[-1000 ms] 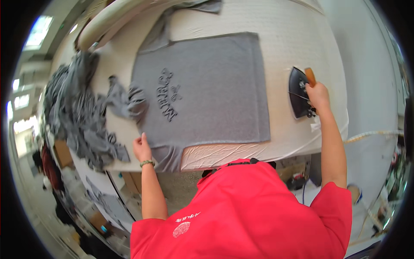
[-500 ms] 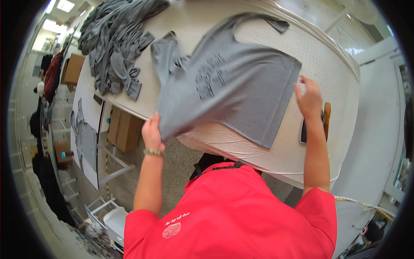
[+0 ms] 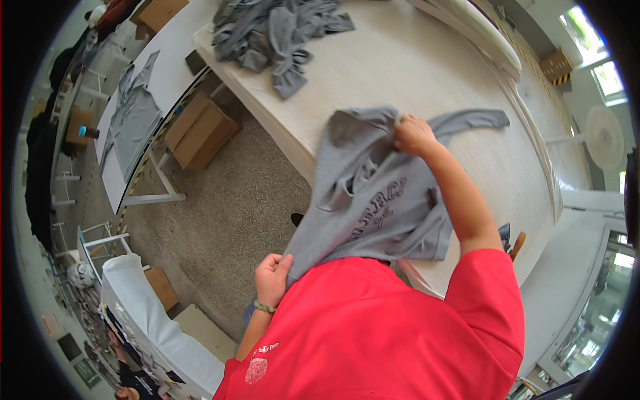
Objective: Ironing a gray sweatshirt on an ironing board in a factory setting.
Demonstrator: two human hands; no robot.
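A grey long-sleeved shirt (image 3: pixel 417 197) with a dark print on its front stretches between my hands, bunched and tilted. Part of it lies on the pale padded table, and its near side hangs over the front edge by my body. My left hand (image 3: pixel 271 279) is closed on a drawn-out lower-left end of the cloth, off the table's edge. Up at the shirt's far side, my right hand (image 3: pixel 415 135) grips a fold of the fabric. One sleeve (image 3: pixel 477 121) trails to the right beyond that hand.
A heap of grey garments (image 3: pixel 267 33) covers the table's far left corner. A white side table (image 3: pixel 110 157) bears another grey shirt (image 3: pixel 133 110). Cardboard boxes (image 3: pixel 200 130) stand on the floor beside it. A wooden-handled tool (image 3: pixel 517 245) sits near the table's right edge, partly hidden.
My left hand has drawn its end of the shirt nearer to my body. The right hand, open and apart from it before, now grips its far side. The view has turned.
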